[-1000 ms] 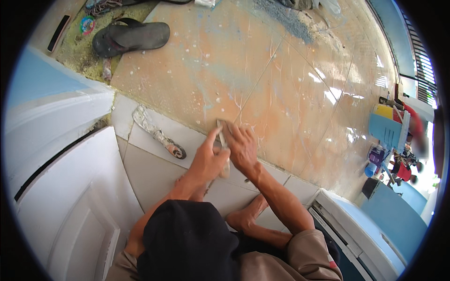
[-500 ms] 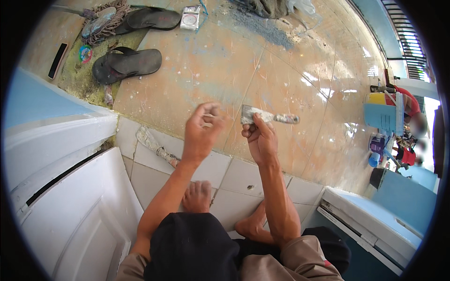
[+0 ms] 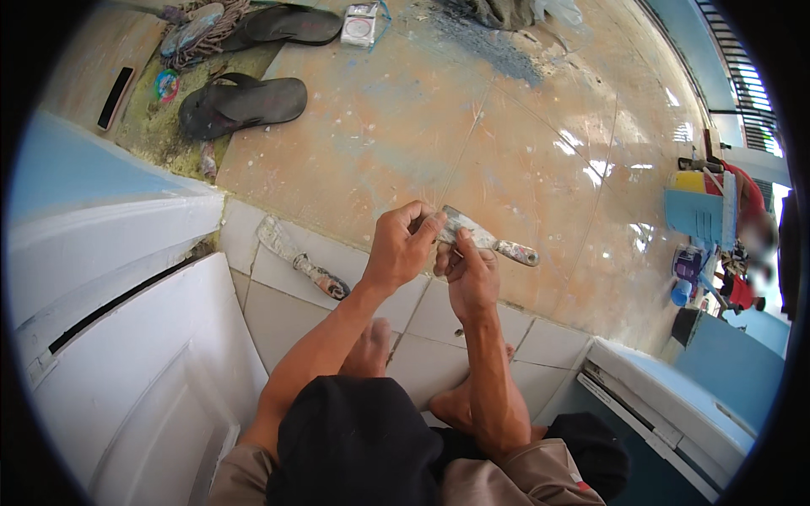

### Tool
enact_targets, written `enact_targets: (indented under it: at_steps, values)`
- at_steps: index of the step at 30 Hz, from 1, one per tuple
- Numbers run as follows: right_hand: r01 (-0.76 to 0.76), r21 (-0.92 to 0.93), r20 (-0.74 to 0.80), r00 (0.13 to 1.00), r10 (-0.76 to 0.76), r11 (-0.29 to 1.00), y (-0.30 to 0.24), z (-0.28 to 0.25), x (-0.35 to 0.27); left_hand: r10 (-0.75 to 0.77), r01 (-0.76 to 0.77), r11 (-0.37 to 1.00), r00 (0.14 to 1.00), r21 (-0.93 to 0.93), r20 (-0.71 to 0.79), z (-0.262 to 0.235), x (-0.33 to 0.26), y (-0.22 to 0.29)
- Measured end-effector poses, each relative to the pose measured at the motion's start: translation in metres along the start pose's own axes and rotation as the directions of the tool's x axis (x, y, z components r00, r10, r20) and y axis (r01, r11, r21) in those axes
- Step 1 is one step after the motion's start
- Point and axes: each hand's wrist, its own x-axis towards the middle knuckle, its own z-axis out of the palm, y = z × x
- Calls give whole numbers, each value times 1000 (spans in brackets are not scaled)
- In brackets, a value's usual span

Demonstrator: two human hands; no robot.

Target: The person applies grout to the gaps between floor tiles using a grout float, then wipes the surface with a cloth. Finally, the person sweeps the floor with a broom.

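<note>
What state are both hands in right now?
Right hand: closed, holding the scraper.
Left hand: curled at the scraper's blade; whether gripping can't be told.

Ahead-left of left hand (image 3: 405, 244): black flip-flop (image 3: 253, 110), sole up-facing; second flip-flop (image 3: 295, 25) farther ahead, next to string mop head (image 3: 207, 38). Small multicoloured ring (image 3: 166, 86) just left of near flip-flop. Dark flat phone-like slab (image 3: 116, 98) farther left. White packet (image 3: 360, 25) with blue cord well ahead of both hands, beside far flip-flop. Blue-grey grit (image 3: 494, 51) ahead of right hand (image 3: 472, 278), crumpled dark cloth (image 3: 498, 13) and clear plastic bag (image 3: 560, 10) beyond. Far right of right hand: light-blue bin (image 3: 693, 212), purple container (image 3: 687, 263), blue cup (image 3: 681, 293). White panelled door (image 3: 160, 379) back-left of left hand.
</note>
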Motion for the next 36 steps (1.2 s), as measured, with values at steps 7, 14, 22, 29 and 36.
enact_targets:
  at_steps: [7,14,22,29,36]
  values:
    - [445,-848,240,808,-538,289,-25,31,-27,24,-21,904,1000,426,-1,-72,-16,-9]
    - [-110,-764,196,899,391,636,-8,-5,-25,-10,-58,942,980,330,200,-68,-24,-22]
    - [-336,-319,-37,939,343,886,32,2,-22,316,-60,599,934,799,-166,-70,-3,-11]
    - [-183,-231,-103,981,163,955,55,-1,0,167,-294,791,947,536,273,-21,-53,-35]
    - [-211,-417,-89,978,191,884,24,8,25,265,-403,748,910,527,319,-13,-45,-47]
